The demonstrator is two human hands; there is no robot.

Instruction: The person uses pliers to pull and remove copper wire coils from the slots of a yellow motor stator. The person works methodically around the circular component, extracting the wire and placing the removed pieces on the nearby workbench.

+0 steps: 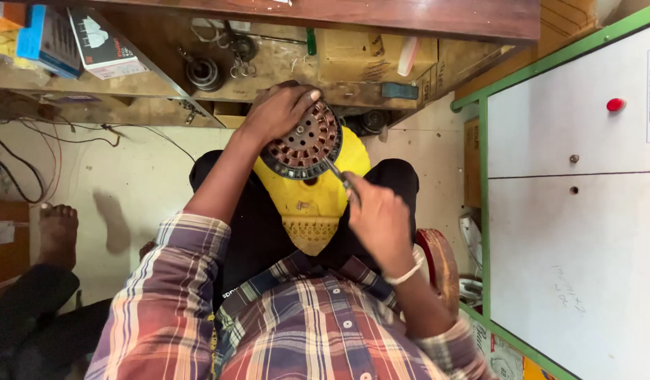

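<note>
A round motor stator (307,144) with copper windings and a ring of holes rests on a yellow cloth (312,200) across my lap. My left hand (279,109) grips its far rim and steadies it. My right hand (377,214) is closed around a thin metal tool (337,172) whose tip touches the stator's near right edge. I sit with dark trousers and a plaid shirt, seen from above.
A low wooden shelf (268,77) ahead holds bearings, wire bits and small boxes (103,46). A white cabinet with green frame (571,176) stands to the right. Another person's bare foot (57,232) rests on the floor at left. Loose wires (29,169) trail along the floor.
</note>
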